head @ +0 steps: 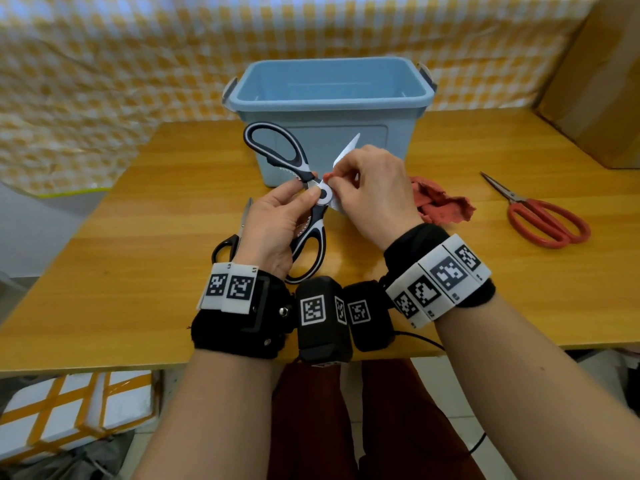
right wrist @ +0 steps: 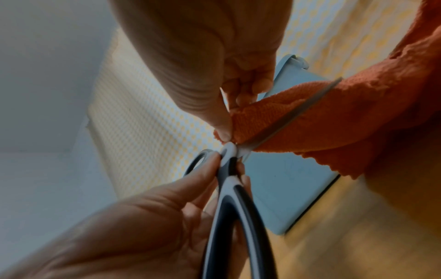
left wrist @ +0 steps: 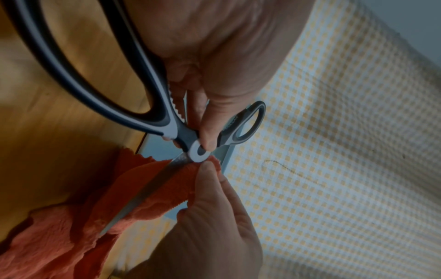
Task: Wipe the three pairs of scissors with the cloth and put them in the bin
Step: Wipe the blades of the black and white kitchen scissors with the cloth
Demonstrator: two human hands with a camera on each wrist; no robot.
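Pinching the black-and-white scissors (head: 313, 202) at the pivot, the left hand (head: 273, 230) holds them mid-frame before the blue bin (head: 332, 98). Right hand (head: 374, 192) pinches the red cloth (head: 440, 206) around one blade (blades spread). Red scissors (head: 540, 216) lie at right on the bench (head: 138, 289).

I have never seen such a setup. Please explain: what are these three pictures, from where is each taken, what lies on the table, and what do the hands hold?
No machine here: a person works with bare hands, wearing cameras. One picture looks down from the head; the others look along each wrist. The left hand holds open black-and-white scissors near their pivot. The right hand pinches a red cloth round one blade. On the wooden table stand a blue bin, red-handled scissors and black-handled scissors.
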